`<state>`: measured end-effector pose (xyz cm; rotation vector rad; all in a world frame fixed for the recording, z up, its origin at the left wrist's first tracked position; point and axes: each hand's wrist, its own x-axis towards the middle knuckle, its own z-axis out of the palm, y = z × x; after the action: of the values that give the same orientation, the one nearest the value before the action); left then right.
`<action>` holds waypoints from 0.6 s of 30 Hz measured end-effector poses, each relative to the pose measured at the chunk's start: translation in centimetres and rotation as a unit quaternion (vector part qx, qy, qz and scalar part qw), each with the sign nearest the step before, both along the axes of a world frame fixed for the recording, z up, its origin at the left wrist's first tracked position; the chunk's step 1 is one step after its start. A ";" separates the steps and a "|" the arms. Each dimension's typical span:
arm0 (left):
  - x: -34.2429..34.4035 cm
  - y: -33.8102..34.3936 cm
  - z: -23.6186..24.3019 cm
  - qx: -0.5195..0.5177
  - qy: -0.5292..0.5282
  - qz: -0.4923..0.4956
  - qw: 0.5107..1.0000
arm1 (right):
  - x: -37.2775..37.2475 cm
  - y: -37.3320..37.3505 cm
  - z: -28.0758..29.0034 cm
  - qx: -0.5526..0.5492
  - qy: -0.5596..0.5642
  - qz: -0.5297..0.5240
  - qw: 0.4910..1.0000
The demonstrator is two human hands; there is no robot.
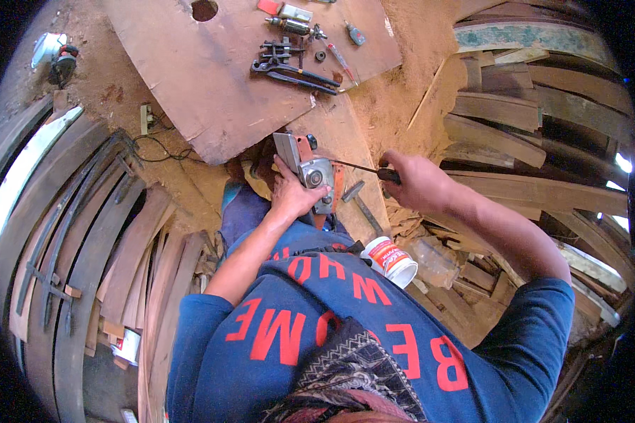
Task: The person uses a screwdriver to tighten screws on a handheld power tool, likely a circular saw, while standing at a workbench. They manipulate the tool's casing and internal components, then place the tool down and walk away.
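My left hand [295, 189] is wrapped round an orange and silver power tool [320, 174], which looks like an electric planer. Its flat metal plate faces left and a black knob shows at its far end. In my right hand [413, 180] is a screwdriver [363, 167], gripped by its dark handle. The long shaft points left, with its tip at the far right side of the tool; whether it sits in a screw I cannot tell. A hammer [364, 208] lies on the plank [346, 130] just below the screwdriver.
Beyond, a brown board [204, 84] bears long-handled pincers [296, 76], a motor armature [289, 27], a thin red tool [341, 62] and a small ring [320, 56]. A white bucket [395, 264] stands near my lap. Curved timbers [501, 113] are stacked on both sides. A cable [162, 151] trails at left.
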<state>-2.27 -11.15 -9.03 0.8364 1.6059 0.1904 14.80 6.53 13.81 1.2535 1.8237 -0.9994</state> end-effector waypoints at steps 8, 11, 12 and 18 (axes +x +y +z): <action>0.1 -0.7 -0.3 -0.006 -0.014 0.007 1.000 | 2.3 0.7 -3.0 -0.013 0.028 -0.033 0.999; -0.1 -0.3 0.0 0.018 -0.032 0.028 0.999 | 1.4 2.5 -1.9 -0.103 -0.063 -0.195 0.973; -0.1 -0.4 -0.2 0.012 -0.027 0.022 0.999 | 1.3 2.3 -1.9 -0.127 -0.084 -0.228 0.962; 0.1 -0.5 -0.6 -0.013 -0.013 0.005 1.000 | 1.7 2.3 -2.0 -0.168 -0.139 -0.202 0.955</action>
<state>-2.14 -11.60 -9.65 0.8024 1.5849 0.1872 16.46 8.81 11.81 1.4904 1.1480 -1.2191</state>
